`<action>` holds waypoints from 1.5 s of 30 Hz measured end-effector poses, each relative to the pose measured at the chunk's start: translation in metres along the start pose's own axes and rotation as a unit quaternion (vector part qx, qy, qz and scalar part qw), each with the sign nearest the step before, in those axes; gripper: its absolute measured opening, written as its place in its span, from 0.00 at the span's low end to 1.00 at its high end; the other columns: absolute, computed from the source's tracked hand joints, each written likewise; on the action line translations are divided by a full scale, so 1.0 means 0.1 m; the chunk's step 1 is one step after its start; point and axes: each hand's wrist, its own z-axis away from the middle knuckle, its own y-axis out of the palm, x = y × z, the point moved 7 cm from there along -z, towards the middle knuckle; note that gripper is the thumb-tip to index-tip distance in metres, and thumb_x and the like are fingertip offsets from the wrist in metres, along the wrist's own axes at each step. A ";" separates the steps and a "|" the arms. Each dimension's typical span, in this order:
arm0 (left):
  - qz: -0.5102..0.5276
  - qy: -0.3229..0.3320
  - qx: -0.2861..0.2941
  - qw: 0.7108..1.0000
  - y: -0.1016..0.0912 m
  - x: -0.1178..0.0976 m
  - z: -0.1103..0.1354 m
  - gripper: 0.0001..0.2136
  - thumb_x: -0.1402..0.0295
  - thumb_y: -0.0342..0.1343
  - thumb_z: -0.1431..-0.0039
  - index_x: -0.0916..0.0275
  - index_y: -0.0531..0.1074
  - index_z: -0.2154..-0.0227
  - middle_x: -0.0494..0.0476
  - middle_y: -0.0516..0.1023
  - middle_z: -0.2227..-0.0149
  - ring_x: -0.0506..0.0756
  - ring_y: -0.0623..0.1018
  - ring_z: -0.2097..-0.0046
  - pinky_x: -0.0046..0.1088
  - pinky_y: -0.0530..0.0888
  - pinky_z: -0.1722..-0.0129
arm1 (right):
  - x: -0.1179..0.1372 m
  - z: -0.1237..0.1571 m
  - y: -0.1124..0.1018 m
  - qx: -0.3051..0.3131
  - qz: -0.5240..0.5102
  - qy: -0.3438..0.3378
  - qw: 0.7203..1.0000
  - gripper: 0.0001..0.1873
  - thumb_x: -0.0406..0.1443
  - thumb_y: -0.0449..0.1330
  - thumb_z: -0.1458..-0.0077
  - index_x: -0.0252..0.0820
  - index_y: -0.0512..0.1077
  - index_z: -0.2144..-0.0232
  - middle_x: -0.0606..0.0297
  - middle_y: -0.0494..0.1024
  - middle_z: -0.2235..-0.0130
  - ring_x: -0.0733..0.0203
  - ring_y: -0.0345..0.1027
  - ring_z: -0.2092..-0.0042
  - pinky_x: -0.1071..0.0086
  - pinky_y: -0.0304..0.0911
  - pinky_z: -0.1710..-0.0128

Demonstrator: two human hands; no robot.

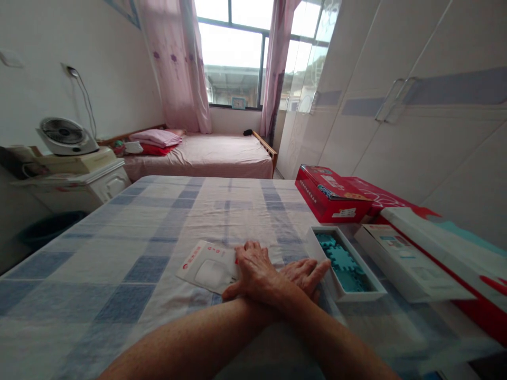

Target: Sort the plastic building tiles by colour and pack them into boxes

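My forearms cross, the right one lying over the left. My right hand (255,266) reaches to the left, palm down, thumb apart and fingers stretched forward; it overlaps the right edge of a flat white card-like package (206,266) with red print and a rounded white shape on it. Beneath my right wrist, my left hand (304,273) points right with its fingers extended, close to the left wall of an open white box (374,296). Teal interlocking pieces (343,259) with toothed edges lie inside that box. Part of the left hand is hidden by the right wrist.
A checked cloth (166,227) covers the surface before me. Right of the open box are a white lid-like box (412,258), a red box (330,192) and a white-and-red bag (447,253). Behind stand a bed (222,153), a fan (67,134) on a cabinet, and wardrobes (396,105).
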 end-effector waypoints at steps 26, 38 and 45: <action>-0.007 0.031 -0.042 0.999 0.02 -0.03 -0.02 0.24 0.74 0.48 0.46 0.60 0.56 0.45 0.58 0.69 0.48 0.57 0.69 0.48 0.37 0.67 0.46 | -1.18 1.19 -1.47 -0.405 -0.170 0.172 0.882 0.25 0.38 0.46 0.44 0.39 0.63 0.45 0.58 0.76 0.57 0.58 0.69 0.58 0.65 0.62 0.55; -0.001 0.027 -0.043 0.999 0.06 0.02 -0.02 0.32 0.76 0.47 0.48 0.64 0.45 0.39 0.64 0.57 0.39 0.58 0.60 0.40 0.39 0.62 0.42 | -2.12 1.54 -1.11 -0.280 -0.021 0.296 0.913 0.25 0.33 0.43 0.46 0.35 0.70 0.51 0.56 0.74 0.52 0.57 0.66 0.50 0.66 0.59 0.48; 0.011 0.036 -0.041 0.998 0.02 -0.02 -0.02 0.34 0.77 0.46 0.49 0.66 0.43 0.38 0.66 0.53 0.37 0.58 0.57 0.38 0.40 0.61 0.41 | -2.12 1.58 -1.01 -0.279 0.012 0.317 0.906 0.24 0.36 0.43 0.43 0.34 0.68 0.50 0.53 0.71 0.51 0.56 0.66 0.50 0.65 0.58 0.50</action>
